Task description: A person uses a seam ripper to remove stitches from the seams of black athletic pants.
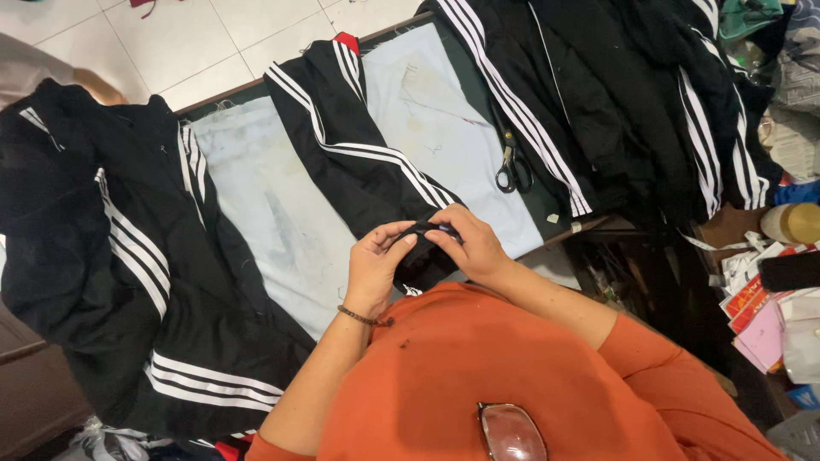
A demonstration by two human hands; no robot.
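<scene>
My left hand [378,260] and my right hand [471,246] meet at the near edge of a pale blue work table [282,205]. Both pinch the near end of a black garment piece with white stripes [359,154] that runs diagonally away across the table. The fabric end is bunched between my fingers. A beaded bracelet circles my left wrist.
Black scissors [512,168] lie on the table to the right. A heap of black striped garments [111,248] covers the left side, another pile [632,102] the far right. Papers and a yellow-capped jar [790,224] clutter the right edge. Glasses [511,431] hang on my orange shirt.
</scene>
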